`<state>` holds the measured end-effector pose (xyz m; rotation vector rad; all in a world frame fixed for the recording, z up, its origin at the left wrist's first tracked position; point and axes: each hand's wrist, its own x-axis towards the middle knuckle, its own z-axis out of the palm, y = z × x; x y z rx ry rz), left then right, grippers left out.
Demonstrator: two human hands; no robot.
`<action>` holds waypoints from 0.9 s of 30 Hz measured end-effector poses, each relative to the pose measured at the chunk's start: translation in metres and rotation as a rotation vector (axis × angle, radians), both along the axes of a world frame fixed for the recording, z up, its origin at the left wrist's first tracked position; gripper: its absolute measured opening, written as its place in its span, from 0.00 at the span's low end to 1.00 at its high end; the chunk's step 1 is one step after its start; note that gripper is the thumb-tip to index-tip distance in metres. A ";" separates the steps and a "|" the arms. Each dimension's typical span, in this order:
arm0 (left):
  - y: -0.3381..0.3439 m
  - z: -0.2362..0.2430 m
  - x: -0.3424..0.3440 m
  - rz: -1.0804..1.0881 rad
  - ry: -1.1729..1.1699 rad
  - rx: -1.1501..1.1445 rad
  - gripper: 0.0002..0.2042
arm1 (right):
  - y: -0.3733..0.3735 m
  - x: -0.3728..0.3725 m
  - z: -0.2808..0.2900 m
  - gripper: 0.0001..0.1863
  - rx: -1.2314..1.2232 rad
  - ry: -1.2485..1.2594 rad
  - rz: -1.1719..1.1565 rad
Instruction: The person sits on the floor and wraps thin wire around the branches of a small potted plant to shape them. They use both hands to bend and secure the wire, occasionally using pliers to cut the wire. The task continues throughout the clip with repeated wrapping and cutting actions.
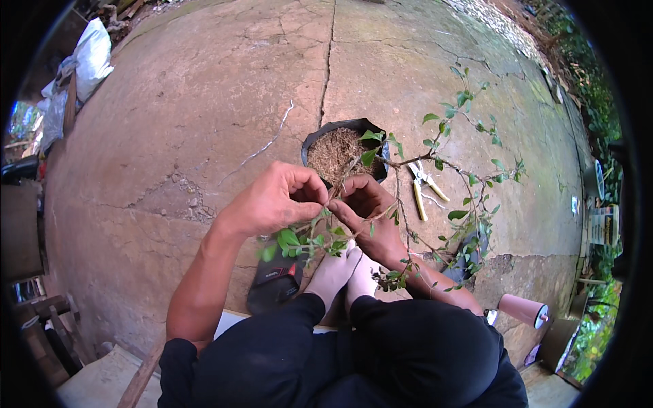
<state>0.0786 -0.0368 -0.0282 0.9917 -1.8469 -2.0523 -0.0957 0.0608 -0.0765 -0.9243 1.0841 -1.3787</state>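
Dark-clad knees (422, 347) sit nearest, the hands beyond them. Left hand (272, 200) and right hand (371, 211) nearly meet, thumb and fingers of each pinched closed on a thin branch of the leafy plant (458, 215). It spreads beside the black pot (340, 124) toward the right edge of the concrete floor (224, 81). Cutters (419, 175) lie right of the pot, silvery wire (277, 138) nearer the floor's left edge.
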 end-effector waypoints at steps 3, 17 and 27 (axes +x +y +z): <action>-0.001 0.002 -0.001 0.056 0.027 -0.029 0.05 | 0.001 -0.003 -0.002 0.09 0.027 -0.013 0.031; -0.008 -0.028 0.004 0.042 0.067 0.181 0.08 | 0.000 -0.016 -0.012 0.14 0.239 -0.378 0.233; 0.009 -0.004 0.001 0.156 -0.118 -0.174 0.06 | -0.008 -0.022 -0.023 0.11 0.179 -0.116 0.203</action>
